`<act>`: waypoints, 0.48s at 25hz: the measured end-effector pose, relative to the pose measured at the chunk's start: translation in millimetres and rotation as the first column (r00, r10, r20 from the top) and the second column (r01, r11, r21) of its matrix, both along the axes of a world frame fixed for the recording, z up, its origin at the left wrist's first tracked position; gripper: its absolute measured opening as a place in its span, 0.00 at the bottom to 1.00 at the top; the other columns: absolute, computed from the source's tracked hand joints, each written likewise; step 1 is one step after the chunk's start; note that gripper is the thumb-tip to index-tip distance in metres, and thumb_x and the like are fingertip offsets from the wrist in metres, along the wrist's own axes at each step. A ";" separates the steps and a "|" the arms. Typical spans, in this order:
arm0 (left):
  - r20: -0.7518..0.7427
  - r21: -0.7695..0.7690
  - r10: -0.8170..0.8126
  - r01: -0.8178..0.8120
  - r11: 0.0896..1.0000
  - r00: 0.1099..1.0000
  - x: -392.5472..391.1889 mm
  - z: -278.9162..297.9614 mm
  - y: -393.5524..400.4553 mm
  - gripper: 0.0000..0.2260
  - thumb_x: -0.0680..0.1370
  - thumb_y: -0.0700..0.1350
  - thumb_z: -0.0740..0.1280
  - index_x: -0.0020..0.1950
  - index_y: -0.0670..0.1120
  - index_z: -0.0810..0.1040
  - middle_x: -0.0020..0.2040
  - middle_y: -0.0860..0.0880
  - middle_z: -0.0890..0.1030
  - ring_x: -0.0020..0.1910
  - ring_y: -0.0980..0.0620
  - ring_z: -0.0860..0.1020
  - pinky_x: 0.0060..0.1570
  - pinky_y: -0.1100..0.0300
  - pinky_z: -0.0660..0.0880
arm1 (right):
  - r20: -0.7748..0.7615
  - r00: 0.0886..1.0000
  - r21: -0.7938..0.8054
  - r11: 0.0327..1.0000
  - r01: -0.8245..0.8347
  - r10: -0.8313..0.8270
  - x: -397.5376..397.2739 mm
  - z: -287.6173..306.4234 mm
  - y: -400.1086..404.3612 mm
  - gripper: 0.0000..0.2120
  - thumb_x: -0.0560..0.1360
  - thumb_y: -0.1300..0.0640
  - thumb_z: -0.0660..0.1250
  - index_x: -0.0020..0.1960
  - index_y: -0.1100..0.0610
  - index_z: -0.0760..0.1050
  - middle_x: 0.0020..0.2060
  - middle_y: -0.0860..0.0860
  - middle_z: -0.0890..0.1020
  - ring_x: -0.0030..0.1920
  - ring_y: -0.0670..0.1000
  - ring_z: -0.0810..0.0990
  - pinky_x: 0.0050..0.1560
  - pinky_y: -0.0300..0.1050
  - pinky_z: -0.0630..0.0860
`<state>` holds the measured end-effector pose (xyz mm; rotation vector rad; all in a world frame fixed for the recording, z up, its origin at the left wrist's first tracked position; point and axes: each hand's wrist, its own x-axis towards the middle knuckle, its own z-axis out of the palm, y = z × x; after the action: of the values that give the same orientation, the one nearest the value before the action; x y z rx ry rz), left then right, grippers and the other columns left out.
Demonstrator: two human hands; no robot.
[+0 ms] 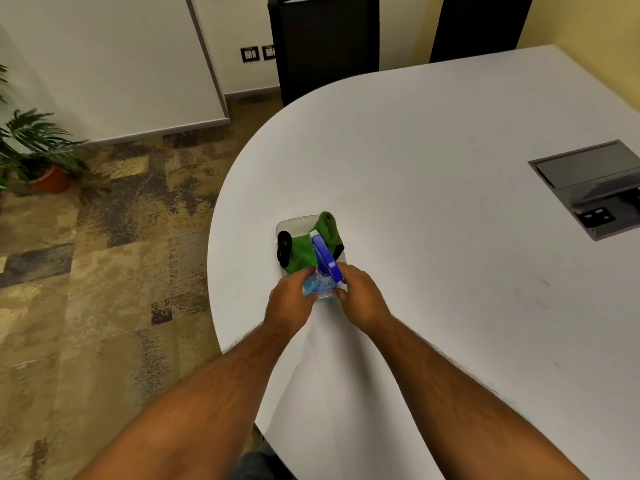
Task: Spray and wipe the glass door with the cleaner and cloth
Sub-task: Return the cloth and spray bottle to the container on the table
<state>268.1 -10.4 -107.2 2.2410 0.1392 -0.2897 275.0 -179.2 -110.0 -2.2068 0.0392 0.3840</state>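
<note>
A spray bottle (323,268) with a blue trigger head and pale blue liquid stands at the near end of a clear plastic tray (292,224) on the white table (433,202). My left hand (292,299) and my right hand (360,294) wrap the bottle's body from either side. A green cloth (311,244) lies crumpled in the tray behind the bottle, next to a black object (284,247). No glass door is identifiable in view.
The table's curved edge runs along the left, with patterned carpet (104,271) beyond it. A potted plant (41,157) stands at far left. Two black chairs (325,43) stand at the table's far side. An open power box (592,188) sits in the tabletop at right.
</note>
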 end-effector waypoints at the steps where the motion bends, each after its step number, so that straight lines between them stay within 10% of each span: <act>1: 0.003 -0.001 0.002 -0.002 1.000 1.000 -1.6 -2.5 0.9 0.25 0.78 0.44 0.76 0.74 0.49 0.76 0.67 0.47 0.84 0.63 0.47 0.82 0.65 0.49 0.81 | 0.001 1.000 -0.003 1.000 -0.022 0.022 -0.8 3.0 -1.1 0.20 0.86 0.52 0.66 0.76 0.54 0.74 0.71 0.54 0.80 0.66 0.49 0.79 0.71 0.48 0.76; 12: 0.114 0.031 0.116 -0.120 0.992 0.987 -28.0 0.2 -2.1 0.36 0.74 0.49 0.80 0.79 0.52 0.69 0.77 0.49 0.74 0.75 0.47 0.73 0.70 0.43 0.78 | 0.108 0.986 0.057 0.991 0.123 -0.128 -37.0 19.0 -2.9 0.30 0.80 0.48 0.75 0.78 0.51 0.68 0.75 0.52 0.73 0.70 0.49 0.74 0.66 0.43 0.72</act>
<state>240.1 -12.5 -107.0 2.2696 0.2187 -0.0982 238.0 -182.1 -91.0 -2.1597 0.1067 0.1900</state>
